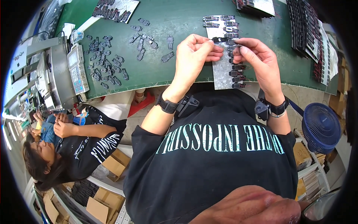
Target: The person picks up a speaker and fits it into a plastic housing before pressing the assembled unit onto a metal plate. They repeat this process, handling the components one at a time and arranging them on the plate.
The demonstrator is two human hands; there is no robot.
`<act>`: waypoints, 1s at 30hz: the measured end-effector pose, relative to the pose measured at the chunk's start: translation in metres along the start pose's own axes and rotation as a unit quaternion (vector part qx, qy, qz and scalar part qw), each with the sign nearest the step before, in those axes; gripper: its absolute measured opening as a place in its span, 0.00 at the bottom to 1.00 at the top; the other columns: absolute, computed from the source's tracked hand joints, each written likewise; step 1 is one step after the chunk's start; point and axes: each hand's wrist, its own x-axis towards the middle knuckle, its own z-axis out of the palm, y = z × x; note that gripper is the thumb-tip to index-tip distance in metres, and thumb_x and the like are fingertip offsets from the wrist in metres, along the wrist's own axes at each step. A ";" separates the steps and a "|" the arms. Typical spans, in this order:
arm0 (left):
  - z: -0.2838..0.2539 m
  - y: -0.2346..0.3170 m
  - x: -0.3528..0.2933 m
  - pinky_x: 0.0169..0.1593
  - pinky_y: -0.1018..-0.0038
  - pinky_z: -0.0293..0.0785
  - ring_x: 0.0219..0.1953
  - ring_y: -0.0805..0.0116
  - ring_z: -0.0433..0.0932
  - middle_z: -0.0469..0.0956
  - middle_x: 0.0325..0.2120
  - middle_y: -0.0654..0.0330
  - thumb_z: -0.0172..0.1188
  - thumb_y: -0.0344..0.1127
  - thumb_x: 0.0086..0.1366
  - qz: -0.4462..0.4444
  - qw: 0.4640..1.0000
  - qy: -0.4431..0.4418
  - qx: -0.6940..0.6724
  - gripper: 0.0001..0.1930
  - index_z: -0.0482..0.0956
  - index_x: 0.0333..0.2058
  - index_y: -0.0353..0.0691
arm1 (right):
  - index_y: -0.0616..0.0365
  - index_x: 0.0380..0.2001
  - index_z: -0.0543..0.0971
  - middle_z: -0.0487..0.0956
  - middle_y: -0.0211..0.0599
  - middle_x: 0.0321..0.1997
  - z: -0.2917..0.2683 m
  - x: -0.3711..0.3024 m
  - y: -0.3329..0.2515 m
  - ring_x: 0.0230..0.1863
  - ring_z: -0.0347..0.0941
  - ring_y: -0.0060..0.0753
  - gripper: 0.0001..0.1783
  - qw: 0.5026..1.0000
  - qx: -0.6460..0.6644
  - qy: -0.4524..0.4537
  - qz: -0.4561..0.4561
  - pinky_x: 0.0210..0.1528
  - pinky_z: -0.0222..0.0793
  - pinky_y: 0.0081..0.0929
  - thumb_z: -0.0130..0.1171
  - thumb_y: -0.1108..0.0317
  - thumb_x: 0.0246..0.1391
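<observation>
Small black modules, each with a pale centre, line a grey metallic strip point(220, 76) on the green table in front of me. Thin dark-red wires show at some of their ends. Over the strip, my left hand point(194, 56) pinches one small black module point(219, 40) between thumb and forefinger, its other fingers loosely curled. Facing it from the right, my right hand point(260, 59) has thumb and forefinger drawn together at the row's edge, by the far end of that module. What sits between those right fingertips is too small to make out.
Loose modules point(106, 61) lie scattered on the green table point(197, 76) at left. A loaded board point(115, 10) lies at the far left, stacked boards point(257, 7) far right, black racks point(304, 31) beyond. A keypad machine point(76, 69), a seated co-worker point(80, 140) and a blue fan point(321, 127) flank me.
</observation>
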 end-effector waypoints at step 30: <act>0.004 -0.016 -0.006 0.37 0.78 0.82 0.31 0.72 0.84 0.84 0.29 0.52 0.60 0.27 0.66 0.042 0.997 0.012 0.061 0.06 0.75 0.34 0.30 | 0.62 0.43 0.79 0.79 0.26 0.39 0.008 0.023 0.024 0.38 0.74 0.14 0.09 0.973 -0.204 0.051 -0.099 0.44 0.72 0.16 0.62 0.74 0.60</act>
